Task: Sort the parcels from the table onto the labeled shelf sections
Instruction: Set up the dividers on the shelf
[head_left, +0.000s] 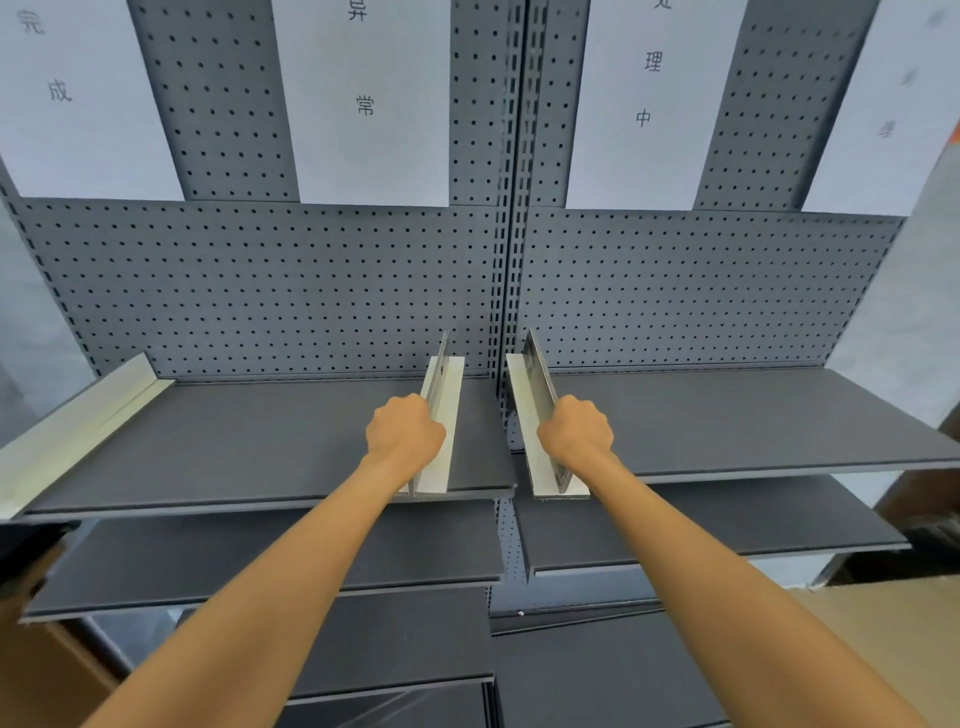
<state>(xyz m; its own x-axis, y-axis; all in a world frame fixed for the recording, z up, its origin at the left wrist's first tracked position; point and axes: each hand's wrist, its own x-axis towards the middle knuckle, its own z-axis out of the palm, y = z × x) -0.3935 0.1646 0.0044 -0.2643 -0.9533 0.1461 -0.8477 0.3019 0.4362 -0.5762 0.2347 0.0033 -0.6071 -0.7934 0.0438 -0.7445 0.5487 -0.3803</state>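
Note:
Two grey shelf bays stand in front of me, with white paper labels (369, 104) bearing printed characters on the pegboard above. No parcel is in view. My left hand (402, 434) is closed around the upright fin of a metal divider (445, 415) on the left top shelf (249, 441). My right hand (574, 431) is closed around the fin of a second divider (530, 410) at the left end of the right top shelf (753, 421). Both dividers stand near the central post.
A third divider (78, 426) lies at the far left end of the left top shelf. Lower shelves (260, 561) step out toward me beneath both bays. A brown cardboard surface (893, 639) shows at lower right, and a dark object (26, 551) at the left edge.

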